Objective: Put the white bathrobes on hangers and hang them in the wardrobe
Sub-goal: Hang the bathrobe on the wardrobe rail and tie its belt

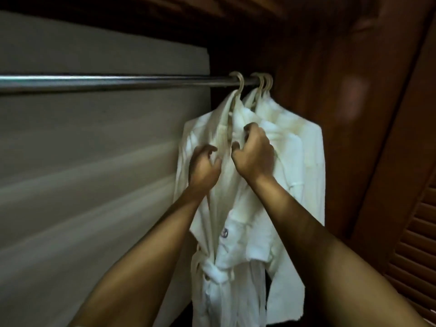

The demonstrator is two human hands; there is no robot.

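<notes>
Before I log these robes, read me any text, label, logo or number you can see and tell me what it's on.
No readable text in the head view.
Small dark emblem on the chest of the front bathrobe: too small and blurred to read.
Hangers, rail and louvred wardrobe door: no lettering visible.

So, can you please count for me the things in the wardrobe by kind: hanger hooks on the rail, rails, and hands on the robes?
Hanger hooks on the rail: 3 (one apart on the left, two close together on the right)
Metal rail: 1
Hands on the front bathrobe: 2 (left hand, right hand)
Total: 6
</notes>
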